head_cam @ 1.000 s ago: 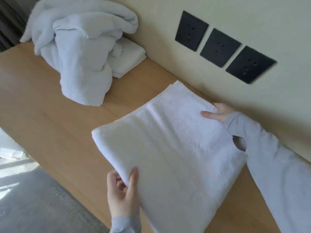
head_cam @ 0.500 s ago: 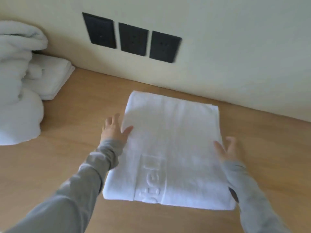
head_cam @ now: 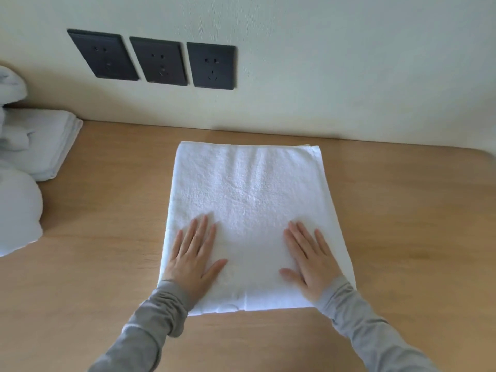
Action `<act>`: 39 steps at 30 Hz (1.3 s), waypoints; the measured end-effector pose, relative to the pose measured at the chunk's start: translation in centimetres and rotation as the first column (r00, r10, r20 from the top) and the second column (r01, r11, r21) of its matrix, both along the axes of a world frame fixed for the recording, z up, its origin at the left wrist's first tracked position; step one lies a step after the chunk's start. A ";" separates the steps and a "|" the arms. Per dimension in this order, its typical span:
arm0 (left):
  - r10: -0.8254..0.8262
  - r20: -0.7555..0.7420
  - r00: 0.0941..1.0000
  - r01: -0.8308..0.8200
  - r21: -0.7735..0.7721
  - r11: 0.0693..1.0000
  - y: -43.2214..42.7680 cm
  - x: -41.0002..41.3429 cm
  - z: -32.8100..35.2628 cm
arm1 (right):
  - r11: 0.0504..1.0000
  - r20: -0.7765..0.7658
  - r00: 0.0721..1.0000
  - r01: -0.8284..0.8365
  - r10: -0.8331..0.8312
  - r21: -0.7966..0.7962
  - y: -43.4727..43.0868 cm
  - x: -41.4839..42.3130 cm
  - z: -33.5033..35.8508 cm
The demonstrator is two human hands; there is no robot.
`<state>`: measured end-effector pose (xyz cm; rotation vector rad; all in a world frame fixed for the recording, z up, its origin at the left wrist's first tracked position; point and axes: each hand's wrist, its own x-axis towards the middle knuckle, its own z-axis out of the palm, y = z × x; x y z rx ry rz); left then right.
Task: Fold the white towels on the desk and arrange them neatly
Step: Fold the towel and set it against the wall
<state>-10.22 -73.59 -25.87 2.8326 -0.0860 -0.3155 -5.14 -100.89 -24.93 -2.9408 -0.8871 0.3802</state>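
Left hand, right hand moved onto towel; long axis wallward.

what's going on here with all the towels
A person in grey sleeves is folding towels at a wooden desk. The left hand and right hand both press flat on the near end of a folded white towel. At the far left lie a small folded stack and an unfolded heap.
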 end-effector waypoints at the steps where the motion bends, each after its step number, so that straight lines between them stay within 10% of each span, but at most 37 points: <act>1: -0.098 0.013 0.995 0.098 0.014 0.995 0.3 -0.4 0.4 | 0.997 0.003 0.997 -0.079 0.079 -0.009 -0.4 -0.7 0.1; 5: -0.423 -0.010 0.906 0.420 0.136 0.897 2.2 -3.2 1.2 | 0.964 -0.028 0.971 -0.240 0.238 -0.119 -2.9 -2.5 0.6; 17: -0.437 -0.064 0.897 0.441 0.086 0.893 4.2 -2.5 5.7 | 0.991 -0.109 0.986 -0.127 0.123 -0.034 -2.1 -1.8 4.5; 23: -0.245 -0.275 0.930 0.156 -0.308 0.938 7.0 -0.4 13.3 | 0.995 -0.530 0.844 -0.030 0.074 0.092 -3.4 1.0 12.0; 30: 0.127 -0.309 0.943 -0.308 -0.661 0.685 9.8 11.3 15.7 | 0.992 -0.690 0.724 0.064 0.027 0.106 -0.9 15.6 17.1; 35: 0.483 -0.429 0.764 -0.645 -0.504 0.574 9.7 14.8 7.4 | 0.930 -0.539 0.759 0.325 -0.366 -0.174 -1.8 21.6 11.1; 39: 0.572 -0.367 0.734 -0.670 -0.529 0.520 8.7 14.4 3.7 | 0.639 -0.594 0.587 0.754 -0.550 0.153 -3.0 18.0 6.4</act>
